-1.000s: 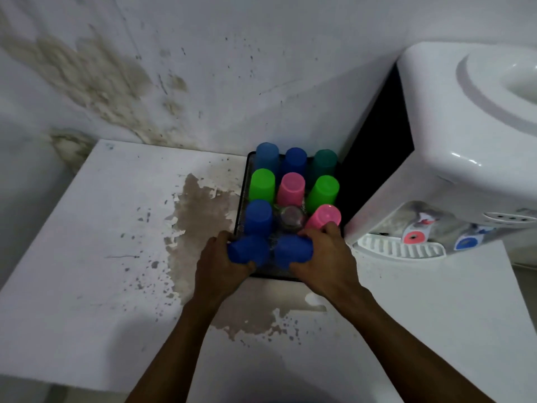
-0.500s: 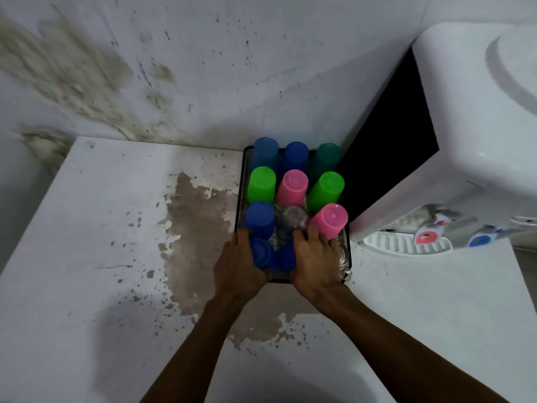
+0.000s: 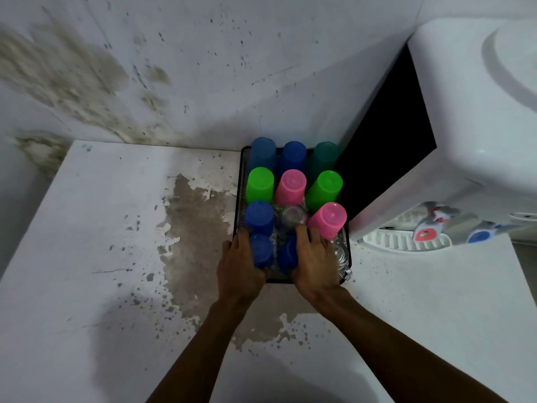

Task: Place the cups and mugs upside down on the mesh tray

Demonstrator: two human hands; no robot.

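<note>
A black mesh tray (image 3: 239, 199) lies against the wall with several plastic cups upside down on it: blue, teal, green and pink. My left hand (image 3: 238, 266) grips a blue cup (image 3: 261, 250) standing upside down in the tray's front row. Beside it, my right hand (image 3: 315, 260) holds a second blue cup (image 3: 287, 253), also upside down on the mesh. A clear glass (image 3: 290, 219) stands in the middle just behind my hands. Another clear glass mug (image 3: 340, 254) sits at the tray's front right corner, partly hidden by my right hand.
A white water dispenser (image 3: 453, 146) with red and blue taps stands right of the tray, almost touching it. The white table (image 3: 101, 257) has peeling, stained paint left of the tray. A stained wall (image 3: 174, 68) rises directly behind.
Both hands have carried the two blue cups forward over the tray's front edge and lowered them upside down onto the mesh. The camera has shifted slightly left and closer.
</note>
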